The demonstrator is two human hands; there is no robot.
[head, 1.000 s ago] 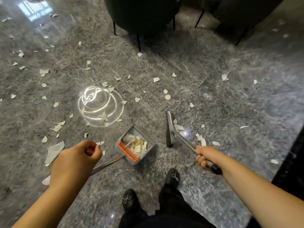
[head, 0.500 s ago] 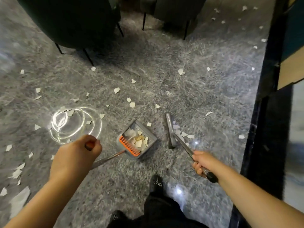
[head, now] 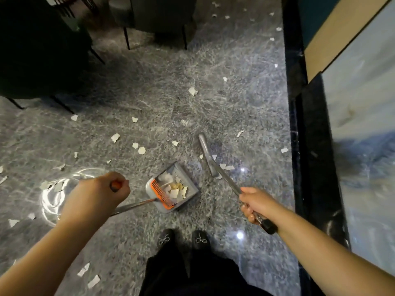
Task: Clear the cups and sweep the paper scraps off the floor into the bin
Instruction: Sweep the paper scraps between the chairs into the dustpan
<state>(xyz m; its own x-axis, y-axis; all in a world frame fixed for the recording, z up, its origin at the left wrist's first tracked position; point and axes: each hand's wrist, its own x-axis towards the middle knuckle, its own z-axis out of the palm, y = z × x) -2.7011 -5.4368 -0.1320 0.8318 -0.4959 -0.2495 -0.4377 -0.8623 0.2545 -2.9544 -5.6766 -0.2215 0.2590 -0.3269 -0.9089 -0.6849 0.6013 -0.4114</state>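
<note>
A grey dustpan (head: 185,178) with an orange comb edge stands on the marble floor in front of my feet, holding several paper scraps. My left hand (head: 100,193) grips the orange top of its long metal handle. My right hand (head: 254,202) grips the handle of a grey broom (head: 207,155), whose head rests on the floor just right of the pan. A few scraps (head: 226,167) lie beside the broom head. More white paper scraps (head: 136,146) are scattered over the floor ahead and to the left.
Dark chairs on thin black legs (head: 126,37) stand at the top and upper left. A black skirting strip (head: 303,146) and a wall panel run down the right side. My black shoes (head: 183,239) are below the pan. A bright light reflection (head: 51,193) glares at left.
The view has swung right and forward, bringing the wall closer on the right. Both hands keep their grips; dustpan and broom have moved along the floor with me.
</note>
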